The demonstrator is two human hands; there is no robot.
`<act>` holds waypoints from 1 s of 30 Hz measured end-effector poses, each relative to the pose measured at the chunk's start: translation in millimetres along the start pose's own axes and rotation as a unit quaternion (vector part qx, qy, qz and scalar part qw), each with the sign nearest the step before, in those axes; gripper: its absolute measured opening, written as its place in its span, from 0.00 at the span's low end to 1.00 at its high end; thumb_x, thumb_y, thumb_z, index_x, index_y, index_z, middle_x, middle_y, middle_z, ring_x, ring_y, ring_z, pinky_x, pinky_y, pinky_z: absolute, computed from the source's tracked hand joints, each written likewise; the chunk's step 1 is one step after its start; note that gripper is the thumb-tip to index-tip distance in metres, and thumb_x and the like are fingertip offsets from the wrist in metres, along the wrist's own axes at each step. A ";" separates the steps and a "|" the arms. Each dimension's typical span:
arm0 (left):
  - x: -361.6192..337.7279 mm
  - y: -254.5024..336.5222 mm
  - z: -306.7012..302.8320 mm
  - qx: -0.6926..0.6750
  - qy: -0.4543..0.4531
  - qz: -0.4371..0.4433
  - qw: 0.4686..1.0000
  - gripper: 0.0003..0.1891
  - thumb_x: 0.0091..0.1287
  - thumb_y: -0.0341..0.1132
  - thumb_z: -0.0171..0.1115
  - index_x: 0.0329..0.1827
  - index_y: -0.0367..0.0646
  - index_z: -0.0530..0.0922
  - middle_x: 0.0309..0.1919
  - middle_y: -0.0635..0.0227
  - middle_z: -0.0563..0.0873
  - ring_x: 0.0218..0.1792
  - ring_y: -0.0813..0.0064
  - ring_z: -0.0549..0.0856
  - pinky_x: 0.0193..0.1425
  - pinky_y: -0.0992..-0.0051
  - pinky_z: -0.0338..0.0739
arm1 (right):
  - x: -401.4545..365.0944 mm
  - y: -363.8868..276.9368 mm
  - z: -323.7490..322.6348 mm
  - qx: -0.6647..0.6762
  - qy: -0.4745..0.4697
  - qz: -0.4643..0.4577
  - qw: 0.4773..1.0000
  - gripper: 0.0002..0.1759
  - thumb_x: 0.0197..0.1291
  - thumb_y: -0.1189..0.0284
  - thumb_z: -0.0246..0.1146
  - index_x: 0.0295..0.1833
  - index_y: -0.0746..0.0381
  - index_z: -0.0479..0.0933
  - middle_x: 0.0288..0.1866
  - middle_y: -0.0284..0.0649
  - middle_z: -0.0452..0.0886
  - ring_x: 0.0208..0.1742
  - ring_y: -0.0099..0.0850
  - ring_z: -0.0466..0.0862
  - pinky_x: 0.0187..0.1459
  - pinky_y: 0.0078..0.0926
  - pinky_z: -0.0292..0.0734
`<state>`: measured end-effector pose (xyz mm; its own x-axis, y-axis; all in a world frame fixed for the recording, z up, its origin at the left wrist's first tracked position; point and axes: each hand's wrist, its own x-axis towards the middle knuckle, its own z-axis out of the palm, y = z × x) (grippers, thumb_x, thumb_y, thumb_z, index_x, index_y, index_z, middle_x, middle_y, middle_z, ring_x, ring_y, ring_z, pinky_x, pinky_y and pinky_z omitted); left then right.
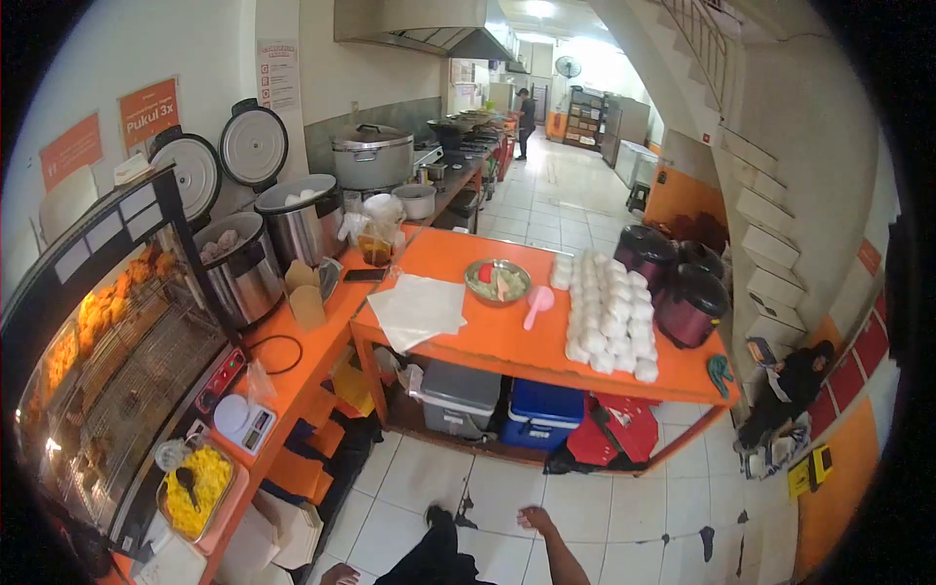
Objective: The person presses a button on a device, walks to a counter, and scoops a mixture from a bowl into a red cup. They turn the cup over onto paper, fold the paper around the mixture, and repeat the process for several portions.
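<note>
The pale cartons (297,531) stand low at the left, beside the left bench (327,341), and they are the things nearest to our left hand (339,575). To move well in this narrow place, we should keep both arms near to the body, so that no finger catches the cartons or the bench edge. Our feet need care too, because dark marks are on the tiled floor (575,487).

Our right hand (534,519) hangs over the floor with its fingers loosely spread and a little bent; it holds nothing and touches nothing that we can see. Our left hand is cut by the near edge of the view, so we cannot tell how far it is open or if it holds something.

Farther out, on the middle bench (419,253), lie white sheets (417,307), a metal bowl (498,304), a pink scoop (538,304) and, at the right, rows of white bundles (609,322). These bundles lie close together, so we judge that a sleeve could easily push them. Beneath stands a blue cooler (543,414).
</note>
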<state>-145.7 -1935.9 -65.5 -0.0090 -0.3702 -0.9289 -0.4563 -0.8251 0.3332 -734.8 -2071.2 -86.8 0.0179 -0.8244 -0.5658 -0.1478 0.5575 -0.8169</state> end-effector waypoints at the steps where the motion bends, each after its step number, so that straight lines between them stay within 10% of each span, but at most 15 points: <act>1: 11.6 11.5 -11.7 -0.066 -0.037 -0.032 0.997 0.17 0.63 0.42 0.47 0.48 0.44 0.77 0.39 0.60 0.83 0.38 0.62 0.83 0.37 0.57 0.75 | 43.3 -29.4 -3.2 -0.108 -0.034 -0.169 0.979 0.18 0.64 0.61 0.53 0.50 0.63 0.73 0.38 0.40 0.81 0.34 0.30 0.83 0.35 0.27 0.80; 3: 45.5 42.5 -37.8 -0.064 -0.049 0.001 0.997 0.18 0.63 0.43 0.47 0.50 0.44 0.76 0.41 0.60 0.83 0.38 0.61 0.83 0.37 0.56 0.75 | 57.7 -154.5 12.9 0.056 -0.038 -0.120 0.990 0.16 0.65 0.63 0.52 0.51 0.63 0.73 0.39 0.40 0.81 0.35 0.28 0.83 0.38 0.25 0.79; 6: 84.3 152.4 -79.2 0.249 0.279 0.284 0.883 0.16 0.57 0.42 0.54 0.39 0.40 0.80 0.32 0.58 0.84 0.33 0.58 0.82 0.37 0.63 0.76 | 87.7 -268.4 24.6 0.132 -0.069 -0.184 0.972 0.15 0.64 0.66 0.53 0.51 0.63 0.72 0.38 0.36 0.80 0.36 0.25 0.81 0.36 0.22 0.77; 8: 56.5 271.5 -87.6 -0.013 0.335 0.409 0.849 0.09 0.54 0.35 0.57 0.32 0.38 0.80 0.26 0.60 0.83 0.29 0.65 0.81 0.35 0.68 0.75 | 105.1 -338.5 24.6 0.107 -0.060 -0.206 0.971 0.13 0.66 0.67 0.52 0.51 0.62 0.71 0.38 0.38 0.79 0.34 0.25 0.81 0.35 0.22 0.77; 11: 23.9 446.2 -99.7 -0.047 0.295 0.589 0.751 0.05 0.59 0.25 0.51 0.33 0.36 0.77 0.26 0.65 0.81 0.28 0.79 0.79 0.35 0.79 0.74 | 177.9 -394.1 7.7 0.007 0.084 -0.229 0.970 0.12 0.66 0.65 0.51 0.50 0.60 0.69 0.37 0.38 0.77 0.29 0.23 0.78 0.30 0.23 0.75; 19: -48.6 752.4 -83.7 0.012 0.087 0.676 0.731 0.09 0.63 0.24 0.50 0.43 0.38 0.76 0.34 0.62 0.80 0.37 0.73 0.80 0.42 0.73 0.76 | 274.3 -514.5 -23.5 -0.261 0.417 -0.416 0.765 0.23 0.56 0.64 0.61 0.49 0.70 0.65 0.39 0.53 0.71 0.40 0.42 0.73 0.39 0.40 0.70; 22: -48.8 821.9 -79.6 0.070 0.086 0.682 0.723 0.13 0.60 0.22 0.52 0.48 0.39 0.74 0.39 0.59 0.79 0.41 0.66 0.80 0.47 0.69 0.76 | 286.5 -549.6 -17.9 -0.140 0.343 -0.336 0.866 0.29 0.52 0.64 0.63 0.52 0.71 0.61 0.42 0.59 0.68 0.45 0.52 0.70 0.45 0.46 0.67; 28: -11.4 939.0 -83.3 0.224 0.127 0.757 0.600 0.24 0.56 0.25 0.57 0.58 0.43 0.68 0.52 0.52 0.72 0.55 0.54 0.73 0.59 0.66 0.69 | 375.9 -546.8 -39.5 -0.392 0.277 -0.339 0.809 0.34 0.48 0.68 0.61 0.55 0.75 0.56 0.46 0.67 0.69 0.50 0.58 0.72 0.48 0.46 0.68; 30: 26.4 975.3 -82.7 0.301 0.171 0.751 0.562 0.30 0.53 0.28 0.62 0.62 0.42 0.65 0.56 0.51 0.69 0.58 0.52 0.69 0.63 0.66 0.65 | 340.2 -592.6 -42.5 -0.367 0.224 -0.194 0.882 0.30 0.50 0.69 0.59 0.54 0.75 0.58 0.47 0.69 0.70 0.51 0.58 0.73 0.49 0.46 0.69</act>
<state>-517.4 -2785.7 248.4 -0.6619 -0.6015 0.4472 -0.3824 0.7842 0.4887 -683.1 -2686.2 209.6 -0.1611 -0.9866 -0.0245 -0.8194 0.1476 -0.5539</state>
